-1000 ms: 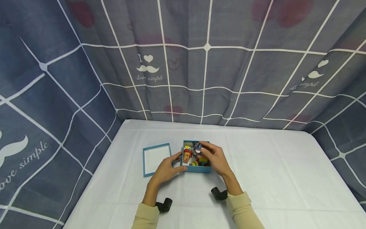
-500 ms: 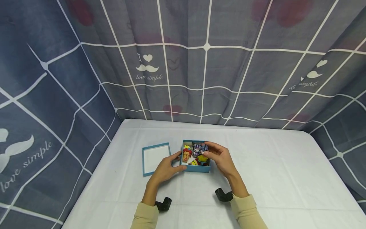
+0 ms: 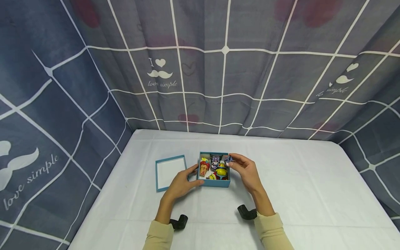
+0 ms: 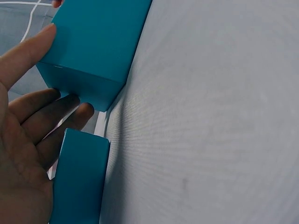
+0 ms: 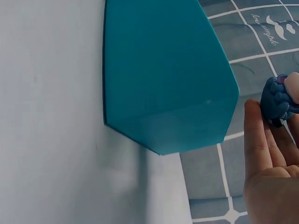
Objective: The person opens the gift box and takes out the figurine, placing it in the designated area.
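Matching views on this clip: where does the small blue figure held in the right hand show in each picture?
Head: just right of centre, below mid-height; the small blue figure is in the fingers of the right hand, at the box's right rim.
Left wrist: not visible.
Right wrist: at the right edge, near mid-height, partly cut off.
Shared landmark: the teal box, visible in all three views.

Smooth, matt teal card on that box (image 3: 215,183) | lid (image 3: 170,170) matching, its inside matt white | blue figure (image 5: 276,100) gleaming, ridged moulded plastic | yellow figure (image 3: 222,172) glossy, smooth plastic | desk (image 3: 297,187) wearing fine-textured white cloth | curtain (image 3: 203,76) soft, matt printed fabric
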The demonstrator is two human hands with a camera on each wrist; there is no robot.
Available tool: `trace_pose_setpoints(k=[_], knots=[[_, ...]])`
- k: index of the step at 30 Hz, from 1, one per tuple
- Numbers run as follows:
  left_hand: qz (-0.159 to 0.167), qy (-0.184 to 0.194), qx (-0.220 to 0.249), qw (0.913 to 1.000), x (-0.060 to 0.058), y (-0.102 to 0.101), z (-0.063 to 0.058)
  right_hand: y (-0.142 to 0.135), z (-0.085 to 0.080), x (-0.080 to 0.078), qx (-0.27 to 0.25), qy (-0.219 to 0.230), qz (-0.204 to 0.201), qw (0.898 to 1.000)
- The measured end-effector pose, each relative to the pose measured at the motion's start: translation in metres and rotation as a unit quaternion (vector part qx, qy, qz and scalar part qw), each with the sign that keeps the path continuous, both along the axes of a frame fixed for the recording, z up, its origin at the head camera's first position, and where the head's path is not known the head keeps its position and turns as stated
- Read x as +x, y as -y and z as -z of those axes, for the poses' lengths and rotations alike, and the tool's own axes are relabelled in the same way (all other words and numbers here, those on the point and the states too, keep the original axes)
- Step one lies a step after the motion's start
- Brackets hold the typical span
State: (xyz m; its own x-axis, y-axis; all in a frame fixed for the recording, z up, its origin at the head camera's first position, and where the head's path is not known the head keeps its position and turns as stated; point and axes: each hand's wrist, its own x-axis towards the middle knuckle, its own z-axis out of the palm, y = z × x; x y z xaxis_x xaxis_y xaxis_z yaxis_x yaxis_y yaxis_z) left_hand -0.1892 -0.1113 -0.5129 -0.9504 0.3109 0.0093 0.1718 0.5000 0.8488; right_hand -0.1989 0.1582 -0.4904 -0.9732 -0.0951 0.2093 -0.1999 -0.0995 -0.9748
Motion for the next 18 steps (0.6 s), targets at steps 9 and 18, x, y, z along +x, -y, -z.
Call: trace_pose_setpoints(k=[9, 18], knots=[[0.001, -0.002, -0.006, 1.0, -0.001, 0.0, 0.002, -0.012, 0.005, -0.004, 0.01, -0.007, 0.03, 0.999], [0.003, -0.009, -0.008, 0.9999, 0.0, 0.0, 0.004, -0.023, 0.012, -0.004, 0.041, -0.008, 0.041, 0.998]])
